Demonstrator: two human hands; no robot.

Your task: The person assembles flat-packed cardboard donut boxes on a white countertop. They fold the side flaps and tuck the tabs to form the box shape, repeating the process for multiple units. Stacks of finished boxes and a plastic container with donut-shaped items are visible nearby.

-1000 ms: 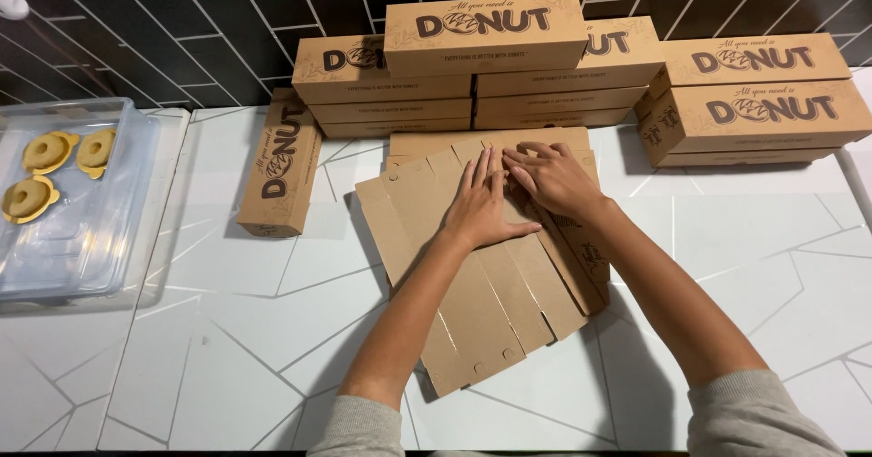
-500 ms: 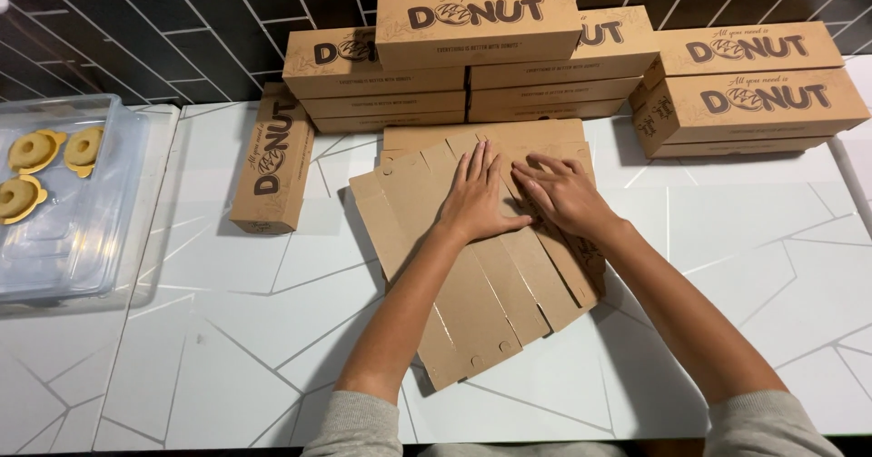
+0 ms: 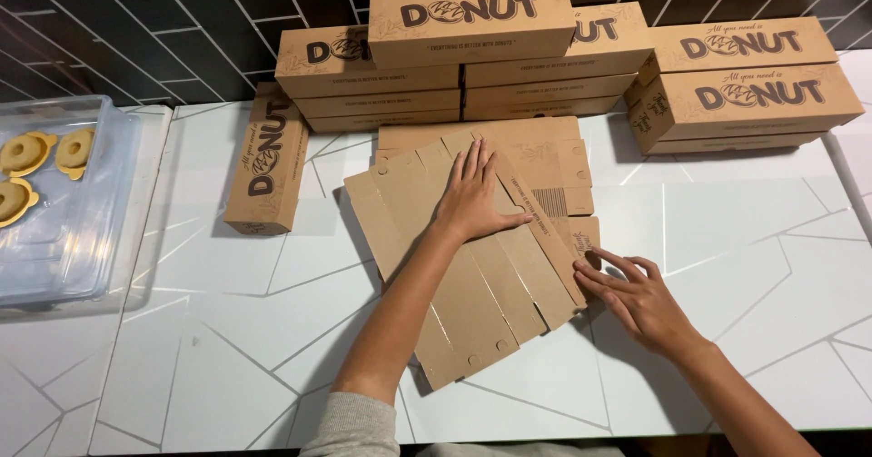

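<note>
While left hand (image 3: 474,201) pins flat cardboard (image 3: 472,266) (unfolded), right hand (image 3: 636,298) fingers its edge.

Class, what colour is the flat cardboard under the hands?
Plain brown flat cardboard, clearest in the head view.

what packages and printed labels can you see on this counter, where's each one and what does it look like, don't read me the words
Flat unfolded box blanks: brown card, fanned mid-counter; left hand flat on top, right hand at their right edge.
Barcode patch: dark stripes on one blank.
Standing box: long, brown, dark print, left of the blanks.
Stacked boxes: brown, against the dark tiled wall.
Right stack: same boxes, angled.
Clear tub: far left, yellow ring pastries inside.
</note>
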